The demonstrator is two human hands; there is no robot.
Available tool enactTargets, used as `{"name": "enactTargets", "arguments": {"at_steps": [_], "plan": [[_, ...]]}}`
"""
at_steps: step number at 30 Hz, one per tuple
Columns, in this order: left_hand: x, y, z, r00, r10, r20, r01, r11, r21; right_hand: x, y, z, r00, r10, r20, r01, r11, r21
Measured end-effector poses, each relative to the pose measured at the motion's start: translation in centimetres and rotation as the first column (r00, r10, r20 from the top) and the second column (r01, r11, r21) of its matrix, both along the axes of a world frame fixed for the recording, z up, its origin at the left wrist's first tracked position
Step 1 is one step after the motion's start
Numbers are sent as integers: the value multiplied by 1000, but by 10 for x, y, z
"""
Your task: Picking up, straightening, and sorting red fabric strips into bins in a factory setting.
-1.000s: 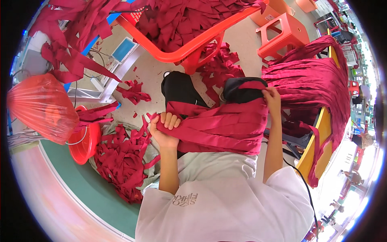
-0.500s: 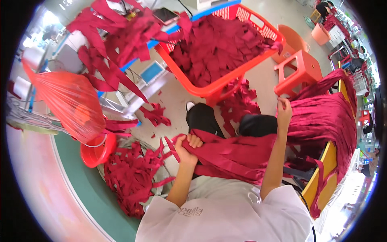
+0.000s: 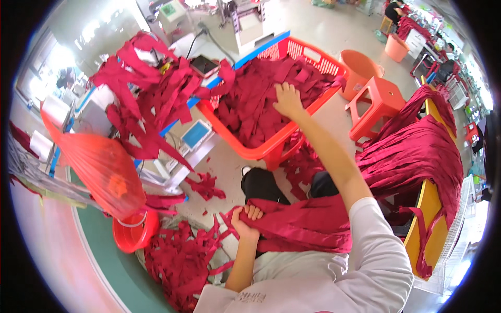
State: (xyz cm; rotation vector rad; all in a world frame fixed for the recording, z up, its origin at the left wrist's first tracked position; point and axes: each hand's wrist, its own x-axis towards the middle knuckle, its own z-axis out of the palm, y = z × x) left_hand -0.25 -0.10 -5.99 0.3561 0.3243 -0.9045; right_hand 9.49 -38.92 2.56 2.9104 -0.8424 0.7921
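My left hand (image 3: 246, 220) is closed round the gathered end of a bundle of dark red fabric strips (image 3: 308, 221) that lies across my lap. The loose strip ends poke out past my fist on the left. Stretched forward, my right hand (image 3: 288, 100) is over the red plastic basket (image 3: 261, 152), its fingers spread on or just above the heap of red fabric strips (image 3: 250, 99) inside. Nothing shows in that hand; whether its fingertips touch the cloth I cannot tell.
Long red strips (image 3: 412, 151) hang over a yellow-edged rack at right, beside an orange-red stool (image 3: 377, 104). At left are a red plastic bag (image 3: 102, 169), a red bucket (image 3: 136, 232) and a strip pile (image 3: 182, 261). A phone (image 3: 204, 65) lies on the strip-strewn worktable.
My right hand has swung from beside the rack at right forward and left to the basket, its fingers spreading. My left hand keeps its grip on the bundle. The view has tilted upward.
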Motion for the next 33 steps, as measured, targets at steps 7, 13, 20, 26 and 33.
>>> {"name": "enactTargets", "arguments": {"at_steps": [7, 13, 20, 26, 33], "plan": [[-3, 3, 3, 999, 36, -3, -36, 999, 38, -29, 9, 23, 939, 296, 173, -316, 944, 100], [-2, 0, 2, 1000, 0, 6, 0, 998, 65, -94, 90, 130, 813, 287, 507, -556, 643, 527], [-18, -30, 58, 966, -170, 196, 174, 985, -7, -180, 180, 139, 776, 556, 298, -606, 526, 597], [-38, -45, 66, 974, -202, 108, 221, 952, -212, -247, 230, 50, 852, 437, 289, -438, 291, 851], [-52, -35, 49, 930, -338, 146, 344, 939, -14, -273, 252, 40, 899, 403, 169, -278, 231, 932]]}}
